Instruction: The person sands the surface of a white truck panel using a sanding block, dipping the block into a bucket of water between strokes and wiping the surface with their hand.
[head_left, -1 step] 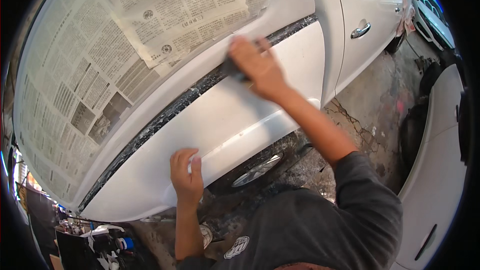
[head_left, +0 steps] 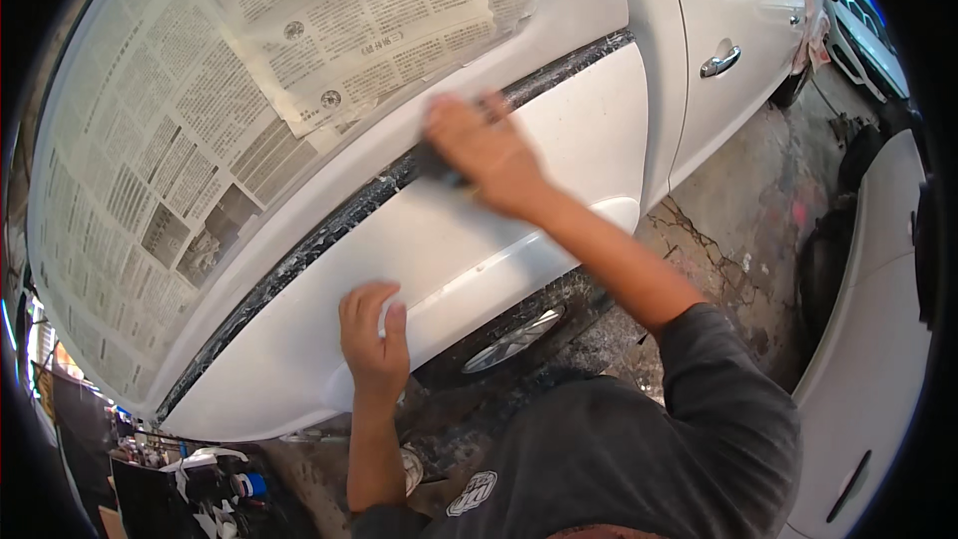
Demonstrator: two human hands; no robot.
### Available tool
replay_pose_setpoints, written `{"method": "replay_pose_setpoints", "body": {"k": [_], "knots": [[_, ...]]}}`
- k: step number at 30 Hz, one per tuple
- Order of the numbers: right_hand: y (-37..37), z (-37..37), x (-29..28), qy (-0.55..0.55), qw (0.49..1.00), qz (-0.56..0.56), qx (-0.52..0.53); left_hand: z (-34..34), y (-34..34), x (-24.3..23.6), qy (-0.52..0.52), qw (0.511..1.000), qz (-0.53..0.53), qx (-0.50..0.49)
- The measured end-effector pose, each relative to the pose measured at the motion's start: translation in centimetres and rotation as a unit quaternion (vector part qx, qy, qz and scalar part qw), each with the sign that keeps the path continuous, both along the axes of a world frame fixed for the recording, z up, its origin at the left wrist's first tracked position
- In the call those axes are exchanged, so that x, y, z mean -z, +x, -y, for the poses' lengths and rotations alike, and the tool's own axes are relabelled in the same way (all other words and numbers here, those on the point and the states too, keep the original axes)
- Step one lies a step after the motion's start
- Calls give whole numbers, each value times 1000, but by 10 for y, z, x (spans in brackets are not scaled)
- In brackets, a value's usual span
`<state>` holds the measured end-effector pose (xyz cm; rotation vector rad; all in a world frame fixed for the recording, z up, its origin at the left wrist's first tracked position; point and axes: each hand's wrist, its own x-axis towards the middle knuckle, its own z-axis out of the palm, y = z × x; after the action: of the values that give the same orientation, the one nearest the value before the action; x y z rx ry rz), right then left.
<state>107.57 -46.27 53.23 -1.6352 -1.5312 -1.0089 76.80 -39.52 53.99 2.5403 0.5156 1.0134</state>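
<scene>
White truck [head_left: 589, 130], right hand [head_left: 489, 152] holding dark block [head_left: 435, 164]

Free room to pass lay over the white side panel [head_left: 334, 255] between the left hand [head_left: 374, 329] and right hand [head_left: 487, 155], while the right forearm [head_left: 614, 255] barred the low way doorward.

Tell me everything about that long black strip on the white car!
The long, narrow black strip runs slantwise along the side of the glossy white car, from lower left to upper right. It's smeared with whitish streaks and specks, so it looks rough; its material is unclear. The person's bare right hand, blurred, holds a dark block over part of it, hiding that stretch. Whether they touch is unclear.
</scene>
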Motion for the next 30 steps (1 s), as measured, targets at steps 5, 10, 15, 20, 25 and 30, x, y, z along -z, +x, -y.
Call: {"method": "replay_pose_setpoints", "body": {"k": [5, 10, 15, 20, 25, 30], "knots": [[-10, -7, -2, -5, 997, -13, -70, -7, 70, -28, 161, 986, 24, 32], [55, 82, -14, -38, 999, -18, 7, -19, 78, -37, 200, 980, 4, 15], [24, 168, 78, -109, 980, -161, -44, 5, 146, -54, 256, 963, -42, 74], [10, 251, 209, -116, 917, -381, 31, 19, 217, -58, 301, 948, -27, 101], [9, 328, 326, -179, 862, -462, 103, 22, 255, -57, 360, 929, -10, 86], [2, 362, 364, -218, 787, -547, 184, 15, 250, -59, 354, 934, -43, 29]]}}
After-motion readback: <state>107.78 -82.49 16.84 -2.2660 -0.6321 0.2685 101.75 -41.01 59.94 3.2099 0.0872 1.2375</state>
